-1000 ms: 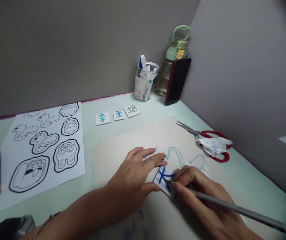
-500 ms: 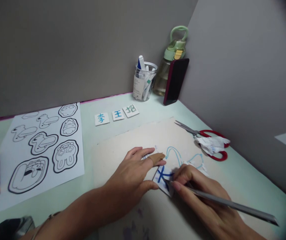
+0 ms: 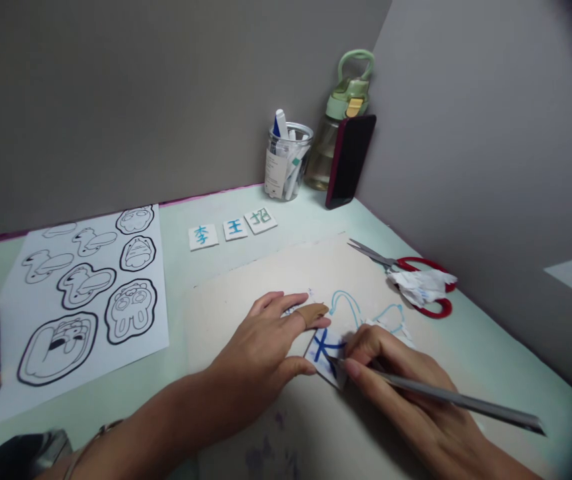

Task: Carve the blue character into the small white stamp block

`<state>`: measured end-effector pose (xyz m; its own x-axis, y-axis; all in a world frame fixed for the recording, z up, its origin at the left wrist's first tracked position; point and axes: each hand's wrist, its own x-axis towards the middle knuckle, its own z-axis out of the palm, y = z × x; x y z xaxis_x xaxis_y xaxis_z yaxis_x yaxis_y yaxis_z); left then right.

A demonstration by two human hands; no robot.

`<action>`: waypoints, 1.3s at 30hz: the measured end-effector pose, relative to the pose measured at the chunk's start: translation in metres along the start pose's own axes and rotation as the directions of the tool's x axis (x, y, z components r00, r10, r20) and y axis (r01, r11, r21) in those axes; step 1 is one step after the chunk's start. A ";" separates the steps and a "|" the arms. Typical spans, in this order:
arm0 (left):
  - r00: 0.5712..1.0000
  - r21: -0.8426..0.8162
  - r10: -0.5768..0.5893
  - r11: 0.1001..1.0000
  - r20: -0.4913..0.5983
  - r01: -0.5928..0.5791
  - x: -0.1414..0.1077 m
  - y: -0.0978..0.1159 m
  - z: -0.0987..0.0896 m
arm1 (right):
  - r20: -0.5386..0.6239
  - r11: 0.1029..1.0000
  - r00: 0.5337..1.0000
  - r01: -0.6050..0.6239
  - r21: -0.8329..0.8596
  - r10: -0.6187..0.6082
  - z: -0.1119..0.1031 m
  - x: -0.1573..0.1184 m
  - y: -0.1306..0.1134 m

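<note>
A small white card (image 3: 322, 360) with dark blue strokes lies tilted on a large cream sheet (image 3: 246, 280). My left hand (image 3: 271, 347) rests spread beside it, thumb and fingertips at the card's left and upper edges; a tan bandage wraps one finger. My right hand (image 3: 401, 380) is closed around a slim silver metal tool (image 3: 466, 400), whose pointed tip meets the card's face. Whether the tool is a knife or tweezers I cannot tell. My right fingers cover the card's right side. Light-blue curved lines (image 3: 349, 303) run across the sheet beyond my hands.
Red-handled scissors (image 3: 376, 255) lie at right under crumpled paper (image 3: 423, 285). Three character cards (image 3: 235, 229) sit farther back. Behind stand a marker jar (image 3: 289, 163), a phone (image 3: 351, 160) and a green bottle (image 3: 321, 147). A printed sheet (image 3: 101, 360) is at left.
The tool's far end has swung slightly left and up, while its tip stays on the card. Both hands hold nearly the same places; the whole view has shifted a little.
</note>
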<state>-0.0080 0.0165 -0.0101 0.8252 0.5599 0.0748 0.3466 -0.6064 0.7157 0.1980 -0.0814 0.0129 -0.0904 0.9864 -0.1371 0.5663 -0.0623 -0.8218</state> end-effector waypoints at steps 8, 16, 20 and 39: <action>1.000 -0.007 -0.020 1.000 0.004 0.020 0.001 0.002 -0.002 | 0.015 1.000 1.000 -0.012 -0.002 0.012 -0.002 -0.003 0.002; 1.000 0.010 -0.014 1.000 0.008 0.014 0.000 0.001 -0.001 | 0.040 1.000 0.999 -0.009 0.009 0.009 -0.004 -0.003 0.000; 1.000 0.017 -0.015 1.000 0.007 0.015 0.001 0.002 -0.001 | 0.046 1.000 0.999 -0.006 0.029 0.005 -0.005 -0.002 0.000; 1.000 0.029 0.015 0.999 -0.012 -0.014 0.000 0.000 0.001 | 0.052 0.998 0.998 0.021 0.058 -0.024 -0.006 0.002 0.002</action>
<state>-0.0079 0.0162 -0.0108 0.8249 0.5575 0.0935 0.3474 -0.6304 0.6942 0.2039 -0.0785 0.0148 -0.1465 0.9784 -0.1457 0.5155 -0.0502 -0.8554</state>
